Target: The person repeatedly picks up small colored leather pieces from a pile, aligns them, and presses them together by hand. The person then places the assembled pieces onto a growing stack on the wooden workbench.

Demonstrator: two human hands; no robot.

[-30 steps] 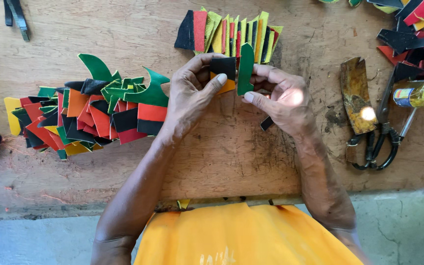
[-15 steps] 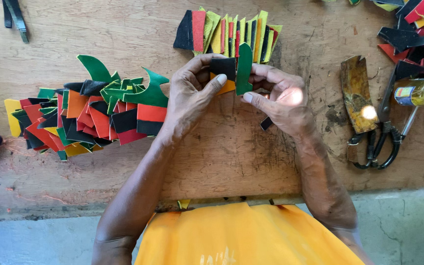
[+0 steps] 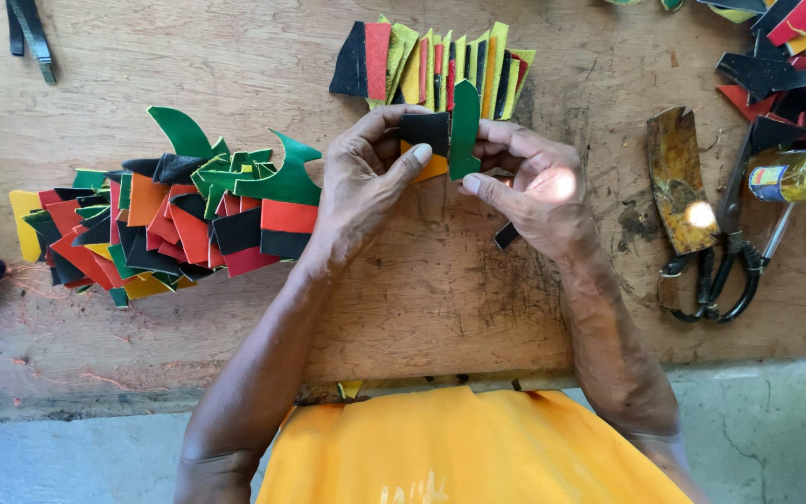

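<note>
Two hands: I see both meeting over the middle of the wooden tabletop [image 3: 235,56], lifted a little above it.
Left hand [image 3: 366,177]: my view shows its fingers closed on a small black piece [image 3: 424,131] with an orange piece [image 3: 433,168] under it, thumb pressed across the front.
Right hand [image 3: 534,191]: fingers pinched together on a narrow green piece [image 3: 465,131], held upright and touching the black piece's right edge.
Held pieces: between the two hands, just below the fanned row.
Fanned row [image 3: 431,65]: black, red, yellow and green pieces standing overlapped at the top centre.
Left pile [image 3: 170,224]: red, black, green, orange and yellow cut shapes heaped beside the left wrist.
Scissors [image 3: 729,252]: dark, lying to the right, near a worn yellowish blade-shaped tool [image 3: 678,177].
Scrap heap [image 3: 795,56]: black and red offcuts at the top right corner.
Small black scrap [image 3: 507,235]: on the tabletop under the right hand.
</note>
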